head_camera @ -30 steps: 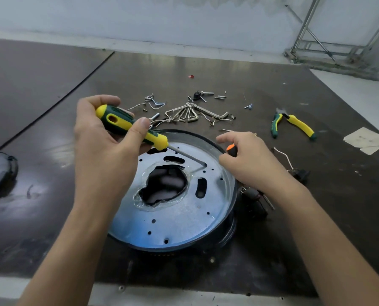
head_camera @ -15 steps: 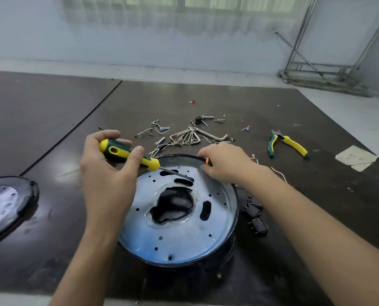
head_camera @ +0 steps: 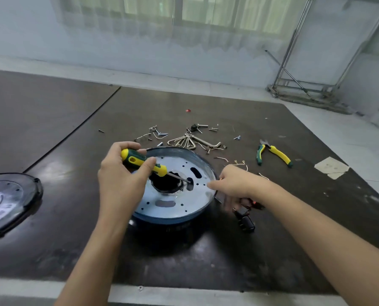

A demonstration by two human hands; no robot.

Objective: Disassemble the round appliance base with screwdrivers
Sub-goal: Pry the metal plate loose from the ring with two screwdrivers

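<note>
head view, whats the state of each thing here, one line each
round base: flat on the table, metal plate on top
screwdriver: tilted, tip at an oval slot in the metal plate
left hand: grips the screwdriver handle
right hand: at the round base's right rim, blurred, grip unclear
black cover: off, lying apart to the left
pliers: on the table, handles apart

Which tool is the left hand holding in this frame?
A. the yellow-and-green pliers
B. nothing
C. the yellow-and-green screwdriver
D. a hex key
C: the left hand grips the yellow-and-green screwdriver by its handle, shaft angled down over the round base, while the pliers lie on the table to the right.
</note>
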